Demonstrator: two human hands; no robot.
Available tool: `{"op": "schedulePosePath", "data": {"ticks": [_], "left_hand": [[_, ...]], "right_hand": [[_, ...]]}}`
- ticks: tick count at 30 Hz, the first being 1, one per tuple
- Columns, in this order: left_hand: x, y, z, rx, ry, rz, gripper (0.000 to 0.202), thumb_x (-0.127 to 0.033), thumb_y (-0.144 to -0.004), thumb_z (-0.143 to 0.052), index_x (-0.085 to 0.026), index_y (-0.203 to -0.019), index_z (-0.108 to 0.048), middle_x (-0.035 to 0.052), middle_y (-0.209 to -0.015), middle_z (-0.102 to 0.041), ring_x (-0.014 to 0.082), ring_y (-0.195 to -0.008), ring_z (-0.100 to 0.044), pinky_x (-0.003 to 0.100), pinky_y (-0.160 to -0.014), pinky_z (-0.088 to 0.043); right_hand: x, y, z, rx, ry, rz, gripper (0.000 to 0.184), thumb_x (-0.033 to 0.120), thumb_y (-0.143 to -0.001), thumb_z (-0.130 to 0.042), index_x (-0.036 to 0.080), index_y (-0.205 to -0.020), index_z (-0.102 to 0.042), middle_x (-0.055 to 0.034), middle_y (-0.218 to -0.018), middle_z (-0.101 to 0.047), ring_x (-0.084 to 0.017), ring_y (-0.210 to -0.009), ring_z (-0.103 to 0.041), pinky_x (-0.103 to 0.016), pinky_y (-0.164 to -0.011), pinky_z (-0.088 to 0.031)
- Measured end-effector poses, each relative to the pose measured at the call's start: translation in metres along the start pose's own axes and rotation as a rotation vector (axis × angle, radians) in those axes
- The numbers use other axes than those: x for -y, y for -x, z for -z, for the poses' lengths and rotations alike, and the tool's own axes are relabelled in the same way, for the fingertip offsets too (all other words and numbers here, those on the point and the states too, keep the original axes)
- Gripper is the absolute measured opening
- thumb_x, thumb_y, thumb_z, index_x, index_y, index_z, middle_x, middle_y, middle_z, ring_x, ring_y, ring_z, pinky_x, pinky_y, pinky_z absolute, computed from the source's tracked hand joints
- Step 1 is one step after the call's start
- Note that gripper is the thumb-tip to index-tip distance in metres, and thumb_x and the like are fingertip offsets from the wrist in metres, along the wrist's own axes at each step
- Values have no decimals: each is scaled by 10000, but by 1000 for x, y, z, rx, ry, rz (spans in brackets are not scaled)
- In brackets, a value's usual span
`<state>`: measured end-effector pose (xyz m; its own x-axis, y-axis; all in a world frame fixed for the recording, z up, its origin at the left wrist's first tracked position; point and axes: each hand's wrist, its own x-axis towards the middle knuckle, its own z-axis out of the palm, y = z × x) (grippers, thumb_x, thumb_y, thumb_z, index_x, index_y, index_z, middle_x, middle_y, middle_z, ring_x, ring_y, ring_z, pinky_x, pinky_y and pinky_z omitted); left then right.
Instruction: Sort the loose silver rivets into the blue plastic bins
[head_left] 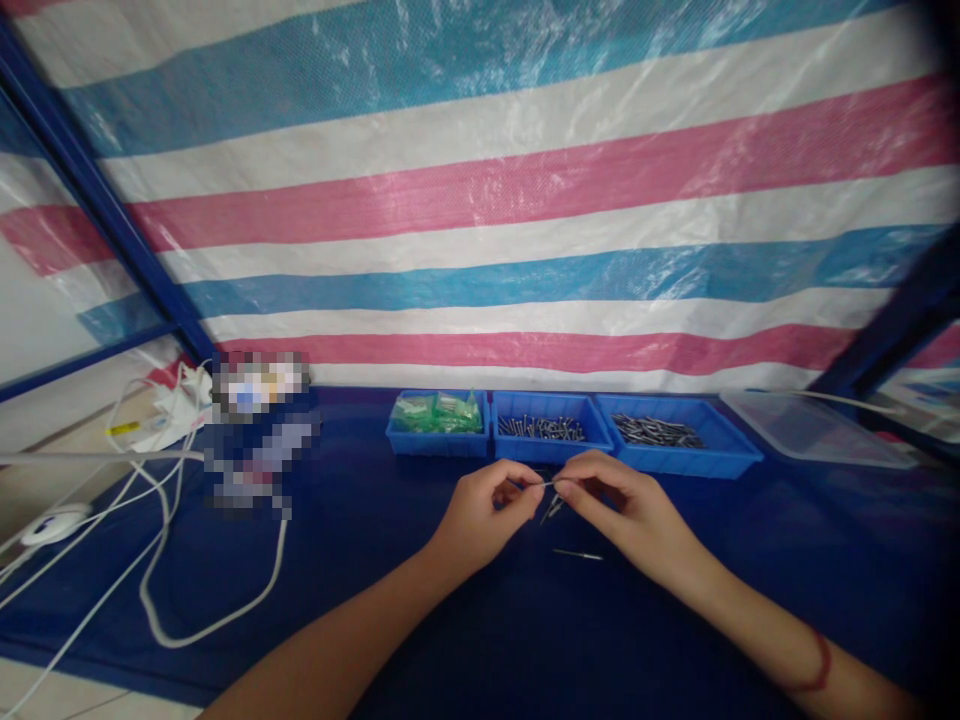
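My left hand (484,510) and my right hand (626,505) meet above the dark blue table (375,560), fingers pinched together. Between their fingertips runs a thin metal pin (549,484), held at both ends. A couple of small metal parts (553,510) lie on the table just under the fingers, and another thin pin (577,554) lies a little nearer to me. Just beyond the hands stand three blue trays: one with green packets (439,425), one with small metal pieces (551,428), one with longer metal pins (675,435).
A clear plastic lid or tray (810,430) sits at the far right. White cables (172,560) loop across the left of the table beside a white round device (52,522). A blurred-out object (259,430) stands at the back left. A striped tarpaulin (525,200) forms the back wall.
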<state>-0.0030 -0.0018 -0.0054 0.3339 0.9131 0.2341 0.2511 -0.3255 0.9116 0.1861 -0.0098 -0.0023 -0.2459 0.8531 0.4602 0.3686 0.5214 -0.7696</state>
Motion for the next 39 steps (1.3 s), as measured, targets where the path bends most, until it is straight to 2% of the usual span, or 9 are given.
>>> {"op": "schedulePosePath", "data": {"ticks": [12, 17, 25, 28, 32, 35, 39], "left_hand": [[1, 0, -2, 87, 12, -16, 214, -319, -840, -583, -136, -930, -644, 29, -781, -656, 109, -642, -562, 209, -601, -429], [-1, 0, -1, 100, -53, -3, 220, -340, -849, -565, -148, -906, -656, 25, -794, -655, 116, -657, -551, 204, -579, -404], [-1, 0, 1, 2, -73, -14, 192, -333, -836, -583, -159, -896, -637, 16, -794, -639, 108, -635, -537, 202, -567, -403], [-1, 0, 1, -30, -83, -30, 186, -329, -830, -591, -160, -898, -629, 16, -799, -635, 106, -632, -537, 202, -564, -404], [-1, 0, 2, -16, -120, -55, 179, -316, -839, -580, -155, -911, -612, 16, -807, -628, 101, -624, -531, 203, -568, -409], [-4, 0, 4, 21, -198, -100, 219, -304, -847, -574, -158, -1010, -590, 17, -825, -629, 106, -645, -542, 214, -609, -427], [-11, 3, 7, 211, -401, -262, 174, -292, -874, -550, -184, -981, -635, 33, -895, -646, 145, -812, -578, 258, -768, -425]], "right_hand": [[1, 1, -1, -33, -4, 24, 138, 336, -856, -576, 211, -843, -632, -55, -837, -630, -187, -787, -596, -317, -680, -500], [2, 2, -1, -19, -1, 40, 140, 331, -864, -561, 213, -857, -637, -57, -834, -631, -193, -790, -599, -328, -688, -501], [1, 0, 2, -15, 29, 47, 138, 316, -866, -543, 217, -877, -639, -55, -839, -625, -184, -755, -592, -317, -648, -490], [0, 1, 1, 22, 62, 39, 128, 295, -865, -543, 210, -871, -637, -49, -820, -620, -171, -722, -587, -306, -636, -483], [-4, -2, 2, 89, 112, 40, 152, 294, -875, -522, 207, -852, -644, -46, -810, -642, -170, -726, -597, -292, -623, -476], [-12, -8, 14, 13, 217, 40, 189, 331, -880, -511, 207, -859, -652, -44, -798, -658, -171, -701, -599, -286, -592, -463], [-32, -17, 49, -213, 487, 34, 224, 363, -867, -508, 200, -868, -662, -45, -781, -672, -173, -646, -591, -296, -592, -461]]}}
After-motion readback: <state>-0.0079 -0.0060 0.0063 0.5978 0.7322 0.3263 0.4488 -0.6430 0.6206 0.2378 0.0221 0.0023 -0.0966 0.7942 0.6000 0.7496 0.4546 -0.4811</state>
